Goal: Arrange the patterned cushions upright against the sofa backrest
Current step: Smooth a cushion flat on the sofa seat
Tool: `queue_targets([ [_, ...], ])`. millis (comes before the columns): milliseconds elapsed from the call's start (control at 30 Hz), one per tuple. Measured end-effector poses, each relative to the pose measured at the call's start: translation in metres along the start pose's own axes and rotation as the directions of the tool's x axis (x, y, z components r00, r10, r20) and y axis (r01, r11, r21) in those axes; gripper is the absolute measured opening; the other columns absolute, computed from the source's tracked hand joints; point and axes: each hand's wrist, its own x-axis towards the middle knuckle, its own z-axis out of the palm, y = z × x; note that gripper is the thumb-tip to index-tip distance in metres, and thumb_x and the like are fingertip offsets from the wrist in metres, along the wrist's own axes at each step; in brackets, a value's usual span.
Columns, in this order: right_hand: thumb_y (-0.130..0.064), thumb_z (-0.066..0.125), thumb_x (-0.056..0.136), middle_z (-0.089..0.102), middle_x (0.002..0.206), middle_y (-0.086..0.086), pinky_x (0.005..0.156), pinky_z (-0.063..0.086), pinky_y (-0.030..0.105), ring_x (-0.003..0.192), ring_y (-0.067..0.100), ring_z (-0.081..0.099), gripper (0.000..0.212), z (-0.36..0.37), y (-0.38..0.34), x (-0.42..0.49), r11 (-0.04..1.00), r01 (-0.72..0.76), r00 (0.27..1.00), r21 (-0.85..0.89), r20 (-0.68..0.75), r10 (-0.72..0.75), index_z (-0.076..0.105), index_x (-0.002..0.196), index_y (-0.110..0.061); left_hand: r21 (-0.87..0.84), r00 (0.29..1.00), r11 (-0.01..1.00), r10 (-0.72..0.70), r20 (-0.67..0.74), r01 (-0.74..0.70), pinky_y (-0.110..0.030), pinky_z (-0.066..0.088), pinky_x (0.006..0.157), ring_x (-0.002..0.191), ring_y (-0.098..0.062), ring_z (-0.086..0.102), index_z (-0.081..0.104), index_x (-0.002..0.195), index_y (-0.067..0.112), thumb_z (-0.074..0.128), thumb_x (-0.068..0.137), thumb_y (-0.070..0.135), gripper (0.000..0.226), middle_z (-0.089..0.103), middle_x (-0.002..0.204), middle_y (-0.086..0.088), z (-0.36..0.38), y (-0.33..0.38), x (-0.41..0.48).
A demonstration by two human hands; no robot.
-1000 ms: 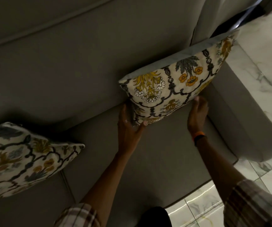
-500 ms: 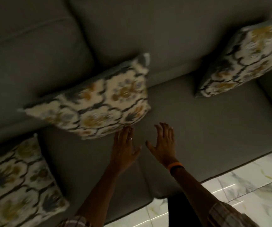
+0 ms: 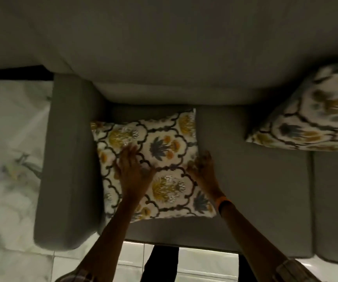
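A: Hands?
B: Left hand (image 3: 132,169) flat, fingers spread, palm down on the floral cushion (image 3: 153,163). Right hand (image 3: 201,167) at that cushion's right edge, fingers curled loosely; real grip or not, can't tell. Orange wristband (image 3: 222,202) on right wrist.
A: Cushion pos?
B: Lying flat on the sofa seat (image 3: 255,180), next to the sofa armrest (image 3: 66,159), top edge near the backrest (image 3: 174,58). 2nd floral cushion (image 3: 310,119) far from the armrest, leaning tilted against the backrest.
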Motion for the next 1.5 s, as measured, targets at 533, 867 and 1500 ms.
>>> queue_targets([
  [533, 0.010, 0.086, 0.073, 0.062, 0.134, -0.010, 0.098, 0.052, 0.010, 0.118, -0.015, 0.062, 0.082, -0.013, -0.087, -0.003, 0.973, 0.200, 0.964, 0.119, -0.203, -0.173, 0.052, 0.132, -0.036, -0.809, 0.954, 0.576, -0.293, -0.068, 0.119, -0.020, 0.038, 0.112, 0.138, -0.007, 0.037, 0.023, 0.147, 0.032, 0.084, 0.074, 0.041, 0.096, 0.032, 0.153, 0.007, -0.119, -0.003, 0.091],
  [867, 0.001, 0.088, 0.076, 0.057, 0.143, 0.003, 0.102, 0.052, 0.017, 0.135, 0.020, 0.054, 0.081, -0.022, -0.124, 0.056, 0.970, 0.206, 0.969, 0.132, -0.164, -0.184, 0.049, 0.147, -0.001, -0.781, 0.986, 0.603, -0.072, 0.151, 0.164, -0.015, 0.041, 0.105, 0.136, -0.015, 0.046, 0.033, 0.150, 0.013, 0.084, 0.072, 0.019, 0.093, 0.046, 0.149, -0.003, -0.123, 0.002, 0.143],
  [1500, -0.022, 0.094, 0.073, 0.029, 0.166, 0.009, 0.120, 0.038, 0.049, 0.151, 0.025, 0.033, 0.118, -0.073, -0.026, 0.018, 0.995, 0.099, 0.989, 0.019, -0.109, -0.096, 0.017, 0.164, -0.023, -0.473, 0.865, 0.743, -0.289, 0.411, 0.473, -0.044, 0.032, 0.116, 0.146, -0.031, 0.030, 0.016, 0.157, 0.017, 0.075, 0.081, 0.047, 0.101, 0.022, 0.162, -0.012, 0.007, 0.072, -0.004],
])
